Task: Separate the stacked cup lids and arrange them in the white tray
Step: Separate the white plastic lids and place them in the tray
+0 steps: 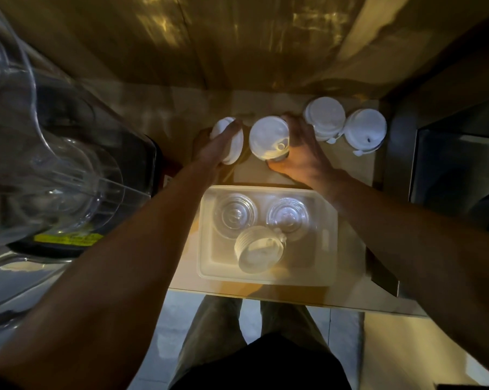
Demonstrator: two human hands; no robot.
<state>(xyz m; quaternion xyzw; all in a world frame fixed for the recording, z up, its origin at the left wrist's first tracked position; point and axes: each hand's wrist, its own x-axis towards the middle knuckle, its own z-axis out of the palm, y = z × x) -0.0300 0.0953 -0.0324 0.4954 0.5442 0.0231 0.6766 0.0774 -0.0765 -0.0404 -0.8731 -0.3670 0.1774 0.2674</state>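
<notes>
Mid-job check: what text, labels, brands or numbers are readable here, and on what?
No text is legible.
Yellow label on the black appliance base: dark print, too blurred to read.
Left lid stack, gripped by the left hand; centre lid stack, gripped by the right hand; white tray: no print visible.

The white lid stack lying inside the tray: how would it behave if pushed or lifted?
The lid stack lies tilted in the white tray, its ribbed edge showing, so a push would probably roll it or fan the lids apart. It looks like thin plastic, likely light and slightly flexible. Lifted by one end, nested lids might slip loose.
</notes>
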